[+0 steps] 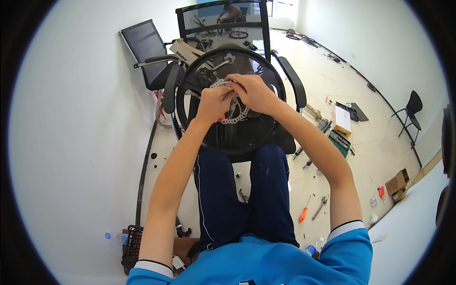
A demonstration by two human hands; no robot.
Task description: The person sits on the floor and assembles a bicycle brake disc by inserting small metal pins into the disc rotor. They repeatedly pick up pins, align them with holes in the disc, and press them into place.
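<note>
Dark lettering, the boldest print in my view, runs aslant along a beige package [186, 51] at eleven o'clock, just past the rim of the black wheel [237, 149] before me. At five o'clock, a clear bottle [312, 248] wears a blue label too small for me to read; at six, the lower edge cuts off a black-and-white patch [247, 282] on my blue shirt [270, 261].

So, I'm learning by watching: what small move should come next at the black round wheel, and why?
I'd probably ease the bare right hand slightly aside to check the middle of the silver, perforated metal disc: the right hand and the bare left hand meet there, over the black round wheel, hiding much of that middle from view.
</note>
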